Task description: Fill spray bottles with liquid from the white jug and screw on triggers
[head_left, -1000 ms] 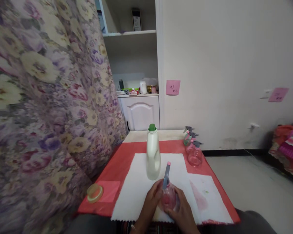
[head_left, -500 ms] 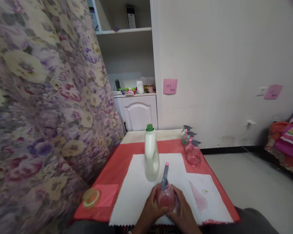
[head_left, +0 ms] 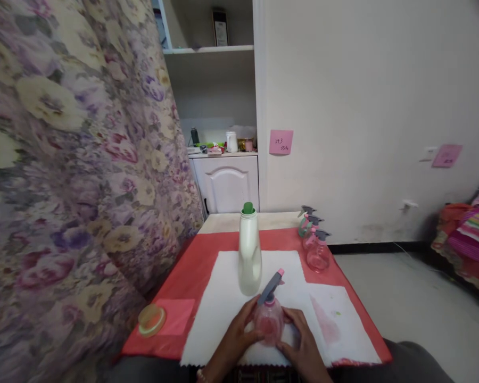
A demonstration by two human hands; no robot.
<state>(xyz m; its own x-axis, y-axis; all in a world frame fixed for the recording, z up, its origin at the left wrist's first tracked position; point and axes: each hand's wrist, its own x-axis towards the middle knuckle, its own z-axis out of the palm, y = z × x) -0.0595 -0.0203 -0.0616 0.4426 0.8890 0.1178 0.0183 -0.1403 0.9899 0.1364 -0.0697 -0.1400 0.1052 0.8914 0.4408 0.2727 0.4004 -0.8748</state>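
A small pink transparent spray bottle (head_left: pixel 269 324) with a grey trigger head (head_left: pixel 270 288) and a pink nozzle tip stands upright near the front of the white cloth (head_left: pixel 215 314). My left hand (head_left: pixel 243 330) is closed round its left side, thumb across the front. On the other side, my right hand (head_left: pixel 301 340) curves against the bottle with its thumb and fingertips. The nozzle points up and to the right. Just behind stands a tall pale green jug (head_left: pixel 249 266) with a handle and a green piece (head_left: pixel 248 208) in its mouth.
Several spray bottles (head_left: pixel 318 256) line the table's right edge. A roll of tape (head_left: pixel 151 320) and a pink paper (head_left: pixel 178 316) lie at the left on the red cover (head_left: pixel 187 271). A stained white sheet (head_left: pixel 355 314) lies at the right. A floral curtain (head_left: pixel 83 175) hangs at the left.
The spray bottle has turned between my hands, so its nozzle swings further right. My right hand's fingers have loosened and shifted slightly right. The view has shifted slightly.
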